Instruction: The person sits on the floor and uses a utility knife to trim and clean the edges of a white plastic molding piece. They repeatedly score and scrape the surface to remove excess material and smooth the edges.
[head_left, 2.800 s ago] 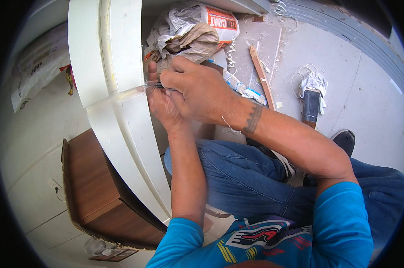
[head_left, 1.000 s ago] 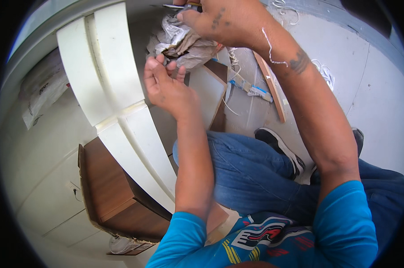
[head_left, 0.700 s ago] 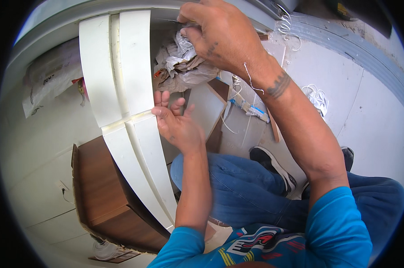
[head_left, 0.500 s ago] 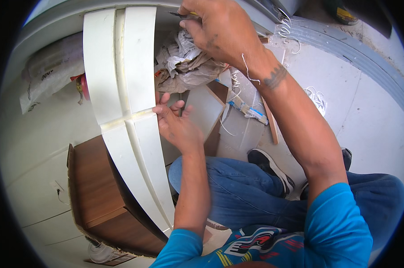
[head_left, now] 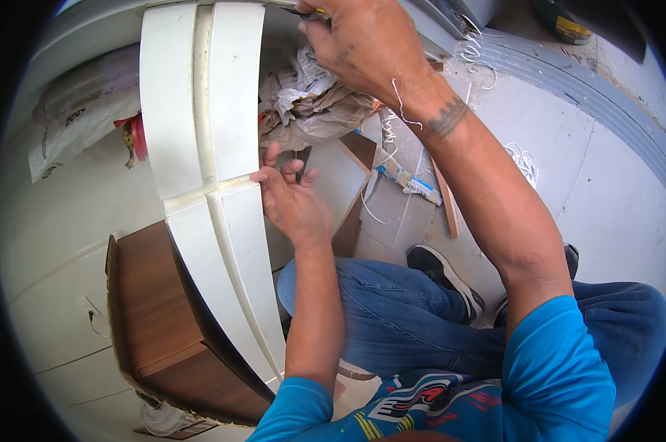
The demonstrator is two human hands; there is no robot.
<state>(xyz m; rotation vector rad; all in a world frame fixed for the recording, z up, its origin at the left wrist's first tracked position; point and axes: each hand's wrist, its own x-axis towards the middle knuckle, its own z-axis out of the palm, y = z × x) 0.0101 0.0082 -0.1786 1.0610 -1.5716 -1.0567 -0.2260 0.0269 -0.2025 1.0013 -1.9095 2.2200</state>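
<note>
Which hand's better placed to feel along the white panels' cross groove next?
Probably the left hand: it's beside the cross groove, while the right hand, farther off, grips a slim tool.

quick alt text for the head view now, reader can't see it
A person's left hand has its thumb at the edge of a long white panel, by a crosswise groove; the right hand, near the picture's top, grips a small dark tool. Crumpled paper lies beyond the left hand, and a brown wooden piece shows at lower left.
</note>
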